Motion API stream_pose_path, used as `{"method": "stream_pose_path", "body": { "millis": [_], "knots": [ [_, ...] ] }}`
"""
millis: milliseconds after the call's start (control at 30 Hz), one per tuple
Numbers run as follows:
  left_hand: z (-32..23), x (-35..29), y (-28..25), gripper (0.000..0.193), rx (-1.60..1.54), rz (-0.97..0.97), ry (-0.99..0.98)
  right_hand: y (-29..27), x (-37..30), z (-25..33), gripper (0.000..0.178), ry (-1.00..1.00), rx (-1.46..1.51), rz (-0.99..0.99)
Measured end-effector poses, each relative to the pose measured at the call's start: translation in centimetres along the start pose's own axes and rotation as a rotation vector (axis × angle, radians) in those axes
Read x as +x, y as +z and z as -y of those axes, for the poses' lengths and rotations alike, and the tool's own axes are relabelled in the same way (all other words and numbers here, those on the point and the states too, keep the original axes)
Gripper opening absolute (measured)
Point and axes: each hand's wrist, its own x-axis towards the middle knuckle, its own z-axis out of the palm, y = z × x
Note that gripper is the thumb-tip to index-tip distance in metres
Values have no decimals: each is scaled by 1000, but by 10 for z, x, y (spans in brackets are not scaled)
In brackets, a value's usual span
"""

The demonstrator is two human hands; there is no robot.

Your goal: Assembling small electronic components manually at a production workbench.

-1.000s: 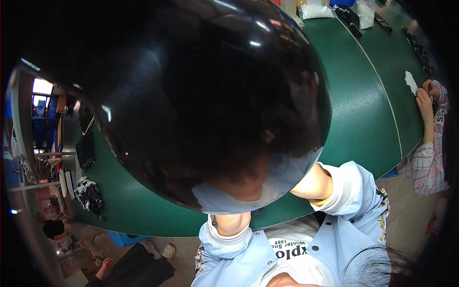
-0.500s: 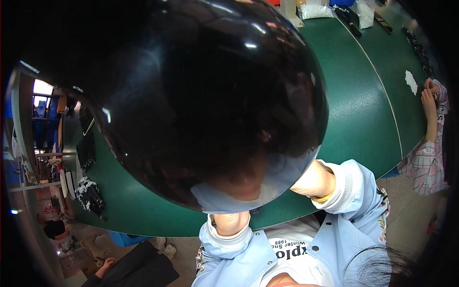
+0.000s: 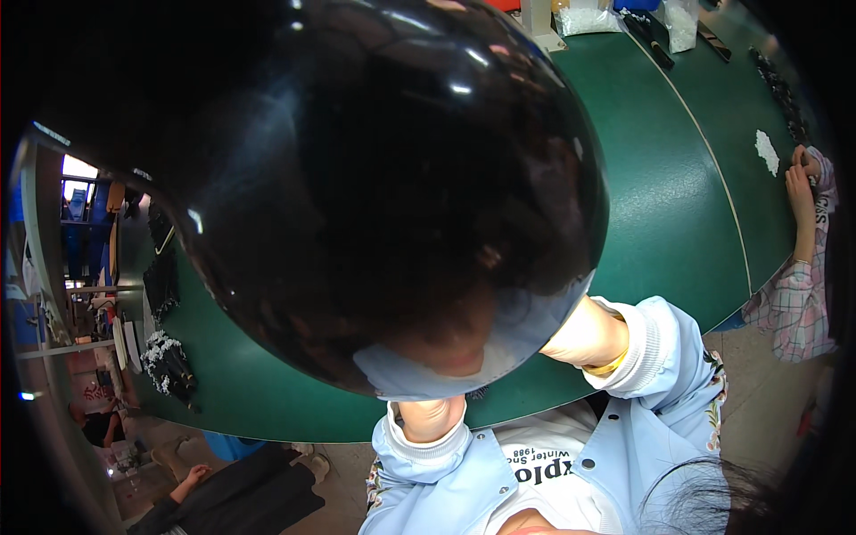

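Black glossy rounded obj. sits slightly further L vs. earlier frame; R wrist slightly further R. Work view remains blocked. Obj. pos.: betw. cam. & green surface, hiding both hands beyond L wrist & R wrist; grip state L/R can't be determined.

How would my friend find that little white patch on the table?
Start at the green table, right of the huge shiny dark round thing. Go right to a co-worker's hands. Just left of them is the white patch: jagged and loose-looking, while the other white stuff sits in clear bags farther up.
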Motion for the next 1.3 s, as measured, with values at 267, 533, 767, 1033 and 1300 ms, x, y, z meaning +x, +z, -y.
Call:
{"method": "stream_pose_path", "body": {
  "millis": [267, 533, 767, 1033, 1300],
  "knots": [
    [-2, 0, 6, 32, -43, -92, -66, 2, 3, 1, 14, 40, 12, -17],
    [-7, 3, 16, 17, -92, -24, -51, 4, 2, -14, 11, -95, 210, -17],
    [6, 14, -4, 22, 132, -16, -159, 2, -6, -15, 25, -100, 117, -36],
    [16, 36, -32, 32, 166, 89, -410, -3, 9, -30, 23, -255, -83, -88],
    [20, 67, -126, 42, 130, 180, -1068, -4, 7, -29, 17, -323, -90, -128]
  ]
}}
